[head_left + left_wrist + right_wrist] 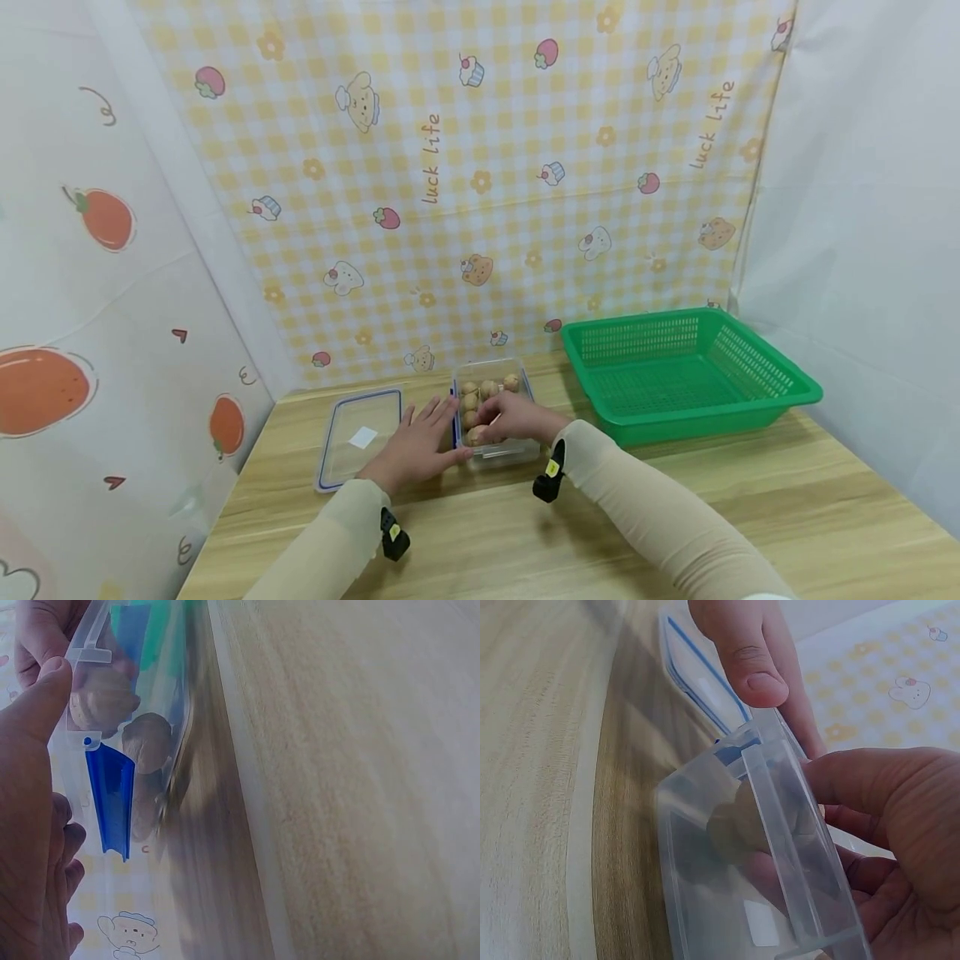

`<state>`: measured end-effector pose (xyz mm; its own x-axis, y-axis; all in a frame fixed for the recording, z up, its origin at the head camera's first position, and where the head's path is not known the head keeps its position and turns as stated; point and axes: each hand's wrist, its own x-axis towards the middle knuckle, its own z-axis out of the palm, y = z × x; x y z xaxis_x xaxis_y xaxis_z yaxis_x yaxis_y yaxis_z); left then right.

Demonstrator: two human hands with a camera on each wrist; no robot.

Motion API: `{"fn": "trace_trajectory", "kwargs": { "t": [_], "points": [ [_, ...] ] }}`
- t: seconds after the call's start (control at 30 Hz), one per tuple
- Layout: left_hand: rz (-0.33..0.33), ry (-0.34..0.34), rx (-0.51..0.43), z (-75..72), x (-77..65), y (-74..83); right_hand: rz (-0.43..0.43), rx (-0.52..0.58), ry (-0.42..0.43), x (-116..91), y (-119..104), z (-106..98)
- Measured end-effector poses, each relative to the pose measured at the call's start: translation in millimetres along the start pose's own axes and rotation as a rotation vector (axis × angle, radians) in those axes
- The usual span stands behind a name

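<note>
A clear plastic box [504,452] stands on the table with several walnuts [470,402] in it. My right hand [517,417] reaches down inside, its curled fingers at a walnut [476,435] near the front left corner. Through the box's clear wall in the left wrist view, that walnut [101,701] shows against the fingers. My left hand [420,450] rests along the box's left side, fingers spread and straight, thumb touching the front corner of the rim. A blue locking flap [112,799] hangs down beside the left palm.
The box's clear lid [345,450], edged in blue and bearing a white label, lies flat to the left of the left hand. A green plastic basket [697,425] stands at the right. Patterned cloth [480,225] hangs behind the wooden table [480,542].
</note>
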<state>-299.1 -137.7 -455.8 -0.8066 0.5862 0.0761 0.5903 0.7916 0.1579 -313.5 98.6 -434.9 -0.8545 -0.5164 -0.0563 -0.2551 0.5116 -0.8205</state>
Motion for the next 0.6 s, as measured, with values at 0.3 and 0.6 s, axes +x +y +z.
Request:
{"fn": "trace_trajectory", "kwargs": {
  "t": [0.3,0.6],
  "points": [
    [-0.024,-0.006,-0.011,-6.1,-6.0,-2.3,0.022,0.030,0.000,2,-6,0],
    [-0.069,0.081,-0.040,-41.9,-35.8,-36.2,-0.016,0.030,0.066,24,-40,-5]
  ]
}}
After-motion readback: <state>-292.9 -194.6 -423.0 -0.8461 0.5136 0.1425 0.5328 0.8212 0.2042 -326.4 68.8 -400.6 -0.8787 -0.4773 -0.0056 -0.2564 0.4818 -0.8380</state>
